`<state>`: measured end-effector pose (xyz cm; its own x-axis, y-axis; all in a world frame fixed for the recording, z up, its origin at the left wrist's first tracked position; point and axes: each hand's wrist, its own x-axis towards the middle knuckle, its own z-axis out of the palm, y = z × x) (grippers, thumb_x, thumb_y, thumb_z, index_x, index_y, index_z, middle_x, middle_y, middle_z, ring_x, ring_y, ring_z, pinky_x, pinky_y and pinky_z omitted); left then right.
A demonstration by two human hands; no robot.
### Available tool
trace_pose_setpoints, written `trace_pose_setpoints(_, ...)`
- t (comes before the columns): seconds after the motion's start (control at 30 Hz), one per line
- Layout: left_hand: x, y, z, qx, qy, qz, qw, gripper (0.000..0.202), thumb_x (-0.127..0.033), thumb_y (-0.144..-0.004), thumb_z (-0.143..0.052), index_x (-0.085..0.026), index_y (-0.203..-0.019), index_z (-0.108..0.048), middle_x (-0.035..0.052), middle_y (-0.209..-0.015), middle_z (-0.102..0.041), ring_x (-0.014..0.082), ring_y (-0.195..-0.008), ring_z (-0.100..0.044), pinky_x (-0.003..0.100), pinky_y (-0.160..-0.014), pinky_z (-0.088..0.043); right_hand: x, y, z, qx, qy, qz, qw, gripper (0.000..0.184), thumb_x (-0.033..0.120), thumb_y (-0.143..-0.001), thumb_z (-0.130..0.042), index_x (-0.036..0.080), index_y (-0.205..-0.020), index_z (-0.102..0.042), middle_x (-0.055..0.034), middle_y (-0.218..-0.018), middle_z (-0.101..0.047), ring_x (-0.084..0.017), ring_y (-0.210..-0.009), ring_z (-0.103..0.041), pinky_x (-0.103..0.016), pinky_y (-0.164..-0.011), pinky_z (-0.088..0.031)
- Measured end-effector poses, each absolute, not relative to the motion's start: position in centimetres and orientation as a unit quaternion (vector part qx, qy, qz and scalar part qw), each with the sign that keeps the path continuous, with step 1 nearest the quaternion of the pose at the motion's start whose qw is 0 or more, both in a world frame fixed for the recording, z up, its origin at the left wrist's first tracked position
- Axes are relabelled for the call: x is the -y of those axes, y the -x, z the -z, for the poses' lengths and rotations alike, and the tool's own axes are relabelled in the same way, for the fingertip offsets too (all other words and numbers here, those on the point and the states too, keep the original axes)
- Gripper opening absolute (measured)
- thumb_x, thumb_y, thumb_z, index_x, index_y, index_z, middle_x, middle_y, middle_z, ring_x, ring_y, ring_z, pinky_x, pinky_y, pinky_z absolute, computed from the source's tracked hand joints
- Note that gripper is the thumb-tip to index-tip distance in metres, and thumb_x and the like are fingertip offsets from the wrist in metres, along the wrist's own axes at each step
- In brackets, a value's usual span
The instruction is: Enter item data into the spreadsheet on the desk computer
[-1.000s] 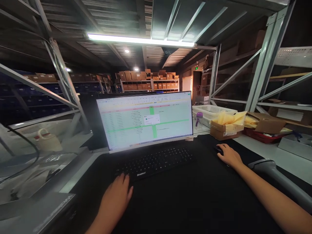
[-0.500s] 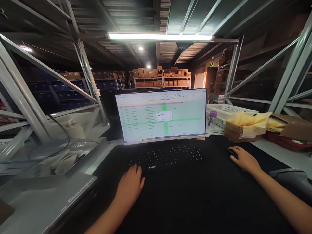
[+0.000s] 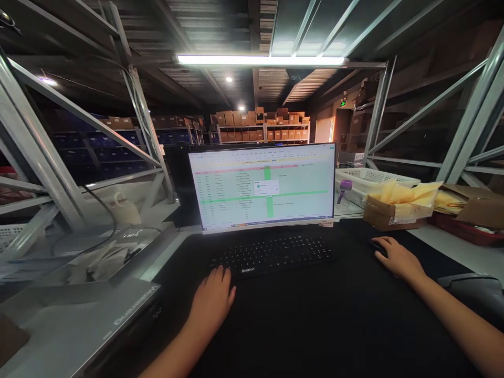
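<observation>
A lit monitor (image 3: 263,186) with a spreadsheet and a small dialog box stands on a black desk mat (image 3: 307,315). Below it lies a black keyboard (image 3: 275,253). My left hand (image 3: 212,300) lies flat, fingers stretched, with its fingertips on the keyboard's near left corner. My right hand (image 3: 397,258) is curled over a black mouse (image 3: 377,244) to the right of the keyboard; only the mouse's front tip shows.
A cardboard box of yellow envelopes (image 3: 397,207), a white basket (image 3: 370,181) and a purple-capped bottle (image 3: 345,192) sit right of the monitor. A grey device (image 3: 86,325) and a cable occupy the left. Metal rack posts (image 3: 468,131) flank the desk. A dark handheld scanner (image 3: 472,289) lies by my right forearm.
The view swung left a second ago, shifting everything rightward in frame, then settled. Both hands keep their places on keyboard and mouse.
</observation>
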<state>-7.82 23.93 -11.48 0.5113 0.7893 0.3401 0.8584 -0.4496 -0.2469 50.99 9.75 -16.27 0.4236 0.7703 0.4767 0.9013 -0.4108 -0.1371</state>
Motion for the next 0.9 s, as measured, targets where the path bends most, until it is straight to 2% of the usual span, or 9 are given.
trace_pose_setpoints(0.2, -24.1, 7.9, 11.7, 0.484, 0.849, 0.103, 0.183, 0.046, -0.027, -0.093, -0.044, -0.009, -0.133, -0.058, 0.0212, -0.142, -0.055, 0.0331, -0.128, -0.054, 0.046, -0.104, -0.047, -9.8, -50.8, 16.0, 0.506, 0.825, 0.171, 0.184, 0.049, 0.04, -0.086, -0.043, 0.023, -0.127, -0.062, -0.0097, -0.132, -0.053, -0.025, -0.112, -0.058, -0.04, -0.1, -0.047)
trace_pose_setpoints(0.4, -24.1, 7.9, 11.6, 0.483, 0.85, 0.098, 0.187, 0.047, -0.027, -0.094, -0.042, -0.008, -0.133, -0.058, 0.0216, -0.142, -0.055, 0.0336, -0.128, -0.054, 0.046, -0.104, -0.047, -9.4, -50.0, 15.5, 0.487, 0.84, 0.166, 0.17, 0.05, 0.04, -0.086, -0.045, 0.025, -0.132, -0.059, -0.0082, -0.136, -0.052, -0.025, -0.108, -0.06, -0.039, -0.089, -0.051)
trace_pose_setpoints(0.7, -24.6, 8.1, 11.9, 0.471, 0.851, 0.084, 0.218, 0.047, -0.027, -0.096, -0.038, -0.006, -0.133, -0.059, 0.0221, -0.138, -0.057, 0.0331, -0.125, -0.056, 0.044, -0.101, -0.048, -8.6, -48.2, 13.9, 0.432, 0.877, 0.163, 0.134, 0.049, 0.04, -0.087, -0.045, 0.026, -0.133, -0.056, -0.0072, -0.135, -0.052, -0.026, -0.11, -0.059, -0.036, -0.084, -0.049)
trace_pose_setpoints(0.9, -24.7, 8.0, 11.8, 0.467, 0.851, 0.074, 0.228, 0.046, -0.028, -0.096, -0.038, -0.007, -0.131, -0.06, 0.022, -0.138, -0.057, 0.0327, -0.123, -0.057, 0.044, -0.1, -0.048, -8.3, -47.4, 13.2, 0.429, 0.877, 0.158, 0.149, 0.046, 0.037, -0.088, -0.044, 0.026, -0.131, -0.057, -0.0069, -0.135, -0.052, -0.025, -0.11, -0.059, -0.035, -0.085, -0.048)
